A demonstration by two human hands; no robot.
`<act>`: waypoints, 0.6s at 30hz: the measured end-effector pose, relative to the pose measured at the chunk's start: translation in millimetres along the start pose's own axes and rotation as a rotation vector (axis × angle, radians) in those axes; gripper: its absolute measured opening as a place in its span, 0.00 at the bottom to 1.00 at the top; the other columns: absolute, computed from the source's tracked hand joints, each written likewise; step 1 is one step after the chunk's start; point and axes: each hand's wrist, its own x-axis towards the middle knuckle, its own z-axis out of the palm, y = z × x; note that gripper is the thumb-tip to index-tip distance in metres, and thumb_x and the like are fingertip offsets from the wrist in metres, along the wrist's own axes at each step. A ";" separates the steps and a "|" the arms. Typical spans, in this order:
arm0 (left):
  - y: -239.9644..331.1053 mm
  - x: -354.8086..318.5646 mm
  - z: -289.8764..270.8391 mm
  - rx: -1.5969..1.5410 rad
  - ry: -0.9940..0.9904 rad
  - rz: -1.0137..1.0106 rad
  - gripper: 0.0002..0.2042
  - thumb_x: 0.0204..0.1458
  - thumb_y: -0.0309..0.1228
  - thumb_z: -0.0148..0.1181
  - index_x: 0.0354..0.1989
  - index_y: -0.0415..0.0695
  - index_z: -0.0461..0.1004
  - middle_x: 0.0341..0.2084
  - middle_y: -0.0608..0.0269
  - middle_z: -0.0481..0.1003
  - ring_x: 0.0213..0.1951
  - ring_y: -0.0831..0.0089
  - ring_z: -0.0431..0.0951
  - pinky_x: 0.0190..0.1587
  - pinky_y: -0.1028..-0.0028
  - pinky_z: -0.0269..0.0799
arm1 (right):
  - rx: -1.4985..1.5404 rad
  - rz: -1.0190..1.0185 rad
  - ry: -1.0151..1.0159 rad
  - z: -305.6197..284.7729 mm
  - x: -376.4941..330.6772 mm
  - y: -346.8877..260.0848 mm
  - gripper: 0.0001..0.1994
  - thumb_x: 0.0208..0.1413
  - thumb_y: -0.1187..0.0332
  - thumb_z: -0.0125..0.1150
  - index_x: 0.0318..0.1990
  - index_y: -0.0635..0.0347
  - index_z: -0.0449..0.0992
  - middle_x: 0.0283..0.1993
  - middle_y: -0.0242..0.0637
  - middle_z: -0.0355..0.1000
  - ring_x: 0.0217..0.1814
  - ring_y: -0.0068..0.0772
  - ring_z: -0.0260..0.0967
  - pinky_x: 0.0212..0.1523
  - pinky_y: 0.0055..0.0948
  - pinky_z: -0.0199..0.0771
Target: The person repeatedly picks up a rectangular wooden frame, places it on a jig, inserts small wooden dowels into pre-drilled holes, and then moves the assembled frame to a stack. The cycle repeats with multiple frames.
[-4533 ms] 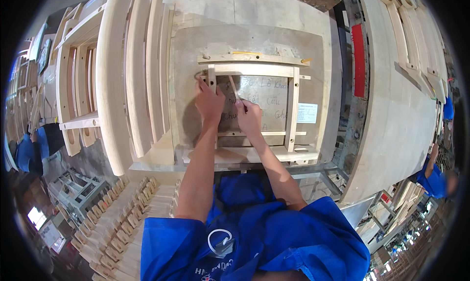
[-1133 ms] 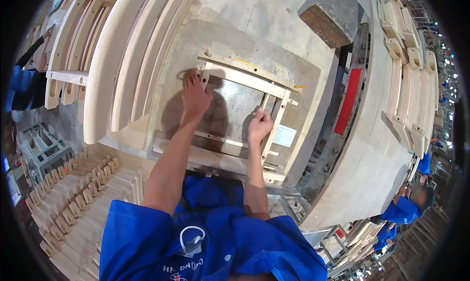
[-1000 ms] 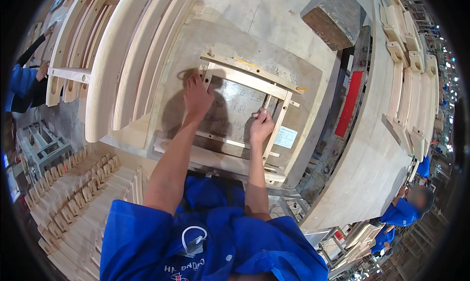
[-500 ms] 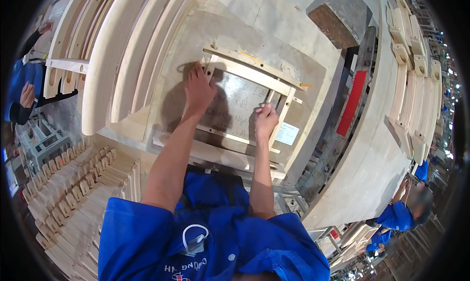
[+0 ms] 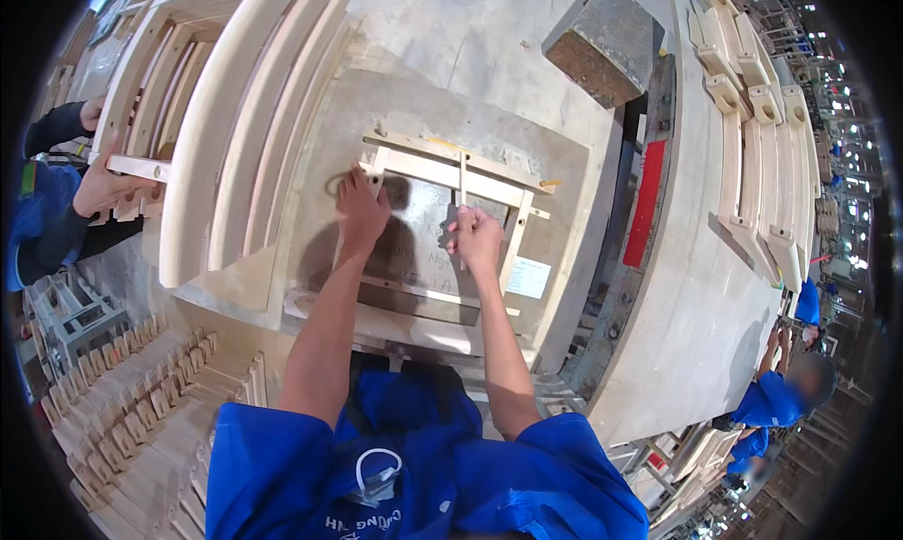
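Observation:
A light wooden frame [image 5: 442,175] of joined rails lies on the worktable, in front of a fixture bar [image 5: 484,166] with yellow pegs. My left hand [image 5: 361,211] is closed at the frame's upper left corner, fingertips on the wood beside a dark hole. Over the frame's middle, my right hand [image 5: 477,239] grips a slim wooden strip [image 5: 462,178] between thumb and fingers. The strip points away from me, and its far end overlaps the far rail; I cannot tell whether they touch. Part of the left rail is hidden by my left hand and its shadow.
Curved wooden parts [image 5: 246,126] stand at the left, where a co-worker's hands [image 5: 99,178] hold a frame piece. A heavy block [image 5: 607,46] sits at the far right, above a red strip [image 5: 645,204]. More wooden frames [image 5: 752,145] lie on the right table. A paper label [image 5: 529,277] is beside the frame.
My right hand has moved left from the frame's right side to its middle, with the slim strip. My left hand stays at the corner. The co-worker's hands have reached the piece at the left.

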 end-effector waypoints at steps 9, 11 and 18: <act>-10.7 -3.8 5.6 -0.107 0.074 0.014 0.36 0.48 0.34 0.61 0.65 0.35 0.54 0.53 0.44 0.67 0.56 0.50 0.68 0.57 0.59 0.66 | 0.432 0.304 -0.086 -4.4 0.3 -53.2 0.09 0.65 0.71 0.47 0.38 0.72 0.70 0.26 0.46 0.69 0.21 0.33 0.71 0.17 0.29 0.77; 4.7 -2.5 -5.6 -0.133 0.003 -0.043 0.33 0.48 0.33 0.60 0.63 0.37 0.57 0.53 0.46 0.68 0.56 0.51 0.68 0.59 0.60 0.65 | 0.703 0.247 -0.211 -20.3 56.8 -24.5 0.07 0.63 0.74 0.47 0.39 0.71 0.70 0.28 0.47 0.69 0.24 0.32 0.72 0.21 0.28 0.79; 14.4 -82.6 -40.5 -0.445 -0.300 0.455 0.26 0.48 0.47 0.64 0.52 0.43 0.72 0.51 0.49 0.73 0.53 0.53 0.72 0.59 0.60 0.66 | 0.968 0.442 0.026 -0.6 143.5 -46.3 0.09 0.64 0.72 0.47 0.37 0.68 0.72 0.35 0.42 0.69 0.33 0.31 0.71 0.30 0.19 0.82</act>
